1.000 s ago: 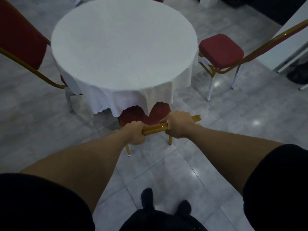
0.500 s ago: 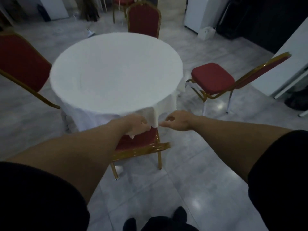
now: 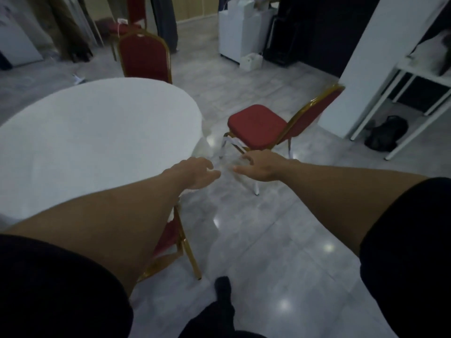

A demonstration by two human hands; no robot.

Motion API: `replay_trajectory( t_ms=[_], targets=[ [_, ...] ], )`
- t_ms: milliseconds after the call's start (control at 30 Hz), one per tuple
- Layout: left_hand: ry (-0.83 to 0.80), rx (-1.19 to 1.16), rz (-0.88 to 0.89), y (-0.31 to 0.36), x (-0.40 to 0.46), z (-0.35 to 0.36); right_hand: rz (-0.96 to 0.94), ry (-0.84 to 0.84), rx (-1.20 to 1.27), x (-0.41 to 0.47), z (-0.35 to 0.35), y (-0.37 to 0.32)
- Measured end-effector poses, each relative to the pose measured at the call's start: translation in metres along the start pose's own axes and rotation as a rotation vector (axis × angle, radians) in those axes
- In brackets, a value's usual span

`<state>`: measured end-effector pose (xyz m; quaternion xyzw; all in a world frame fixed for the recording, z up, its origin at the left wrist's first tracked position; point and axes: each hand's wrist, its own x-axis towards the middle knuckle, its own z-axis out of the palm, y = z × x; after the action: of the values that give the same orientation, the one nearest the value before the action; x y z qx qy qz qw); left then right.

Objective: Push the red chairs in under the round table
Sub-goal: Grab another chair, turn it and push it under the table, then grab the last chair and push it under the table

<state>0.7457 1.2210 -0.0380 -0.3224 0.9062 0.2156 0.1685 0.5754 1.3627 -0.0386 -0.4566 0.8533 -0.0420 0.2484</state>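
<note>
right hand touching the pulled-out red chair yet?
Apart. Head view: the right hand, open, overlaps only the front leg of the red chair; seat and backrest lie clear beyond it.

Head cam, fwd-down (wide, close)

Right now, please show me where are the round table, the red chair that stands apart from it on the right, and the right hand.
round table (image 3: 97,142): head view, on the white cloth top.
red chair on the right (image 3: 256,124): head view, on the seat cushion.
right hand (image 3: 262,167): head view, on the back of the hand.
</note>
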Motion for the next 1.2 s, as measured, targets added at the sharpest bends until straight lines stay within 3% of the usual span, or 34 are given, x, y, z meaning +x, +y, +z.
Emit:
replay_trajectory(
  t_ms=[400,600,900,1200],
  targets=[
    [-0.019,0.048,0.299,0.162,0.181,-0.060,0.211,0.116,0.080,0.055,-0.117,0.159],
    [-0.024,0.080,0.350,0.238,0.251,-0.086,0.206,0.150,0.106,0.076,-0.169,0.225],
    [-0.003,0.047,0.291,0.344,0.357,-0.086,0.179,0.158,0.052,0.152,-0.234,0.350],
    [0.013,-0.036,0.153,0.423,0.436,-0.086,0.027,0.122,-0.006,0.249,-0.279,0.469]
  ],
)
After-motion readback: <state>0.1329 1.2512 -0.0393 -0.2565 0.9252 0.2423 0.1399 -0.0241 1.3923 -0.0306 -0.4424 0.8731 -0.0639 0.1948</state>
